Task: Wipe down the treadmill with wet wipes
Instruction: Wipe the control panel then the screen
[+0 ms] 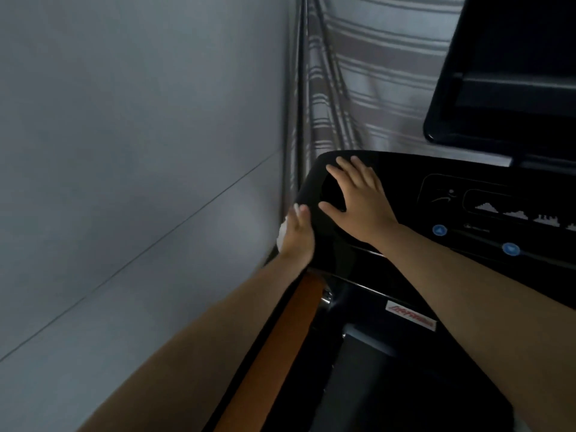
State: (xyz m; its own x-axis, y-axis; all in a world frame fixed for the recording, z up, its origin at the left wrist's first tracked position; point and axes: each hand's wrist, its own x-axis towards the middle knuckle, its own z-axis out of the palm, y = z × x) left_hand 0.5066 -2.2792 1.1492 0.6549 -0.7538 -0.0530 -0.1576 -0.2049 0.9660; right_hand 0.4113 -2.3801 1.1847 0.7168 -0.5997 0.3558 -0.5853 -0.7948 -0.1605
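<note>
The treadmill's black console (405,219) fills the right half of the view, with blue arrow buttons and white graphics. My left hand (297,233) presses a white wet wipe (282,235) against the console's outer left edge; most of the wipe is hidden under my palm. My right hand (358,194) lies flat on the console's top left corner, fingers spread, holding nothing. The dark screen (505,73) stands above at the upper right. The belt (367,385) lies in shadow below.
A grey wall (124,151) runs close along the left of the treadmill. A striped curtain (358,73) hangs behind the console. An orange-brown handrail (280,338) slopes down under my left forearm. A red-lettered brand label (410,319) sits below the console.
</note>
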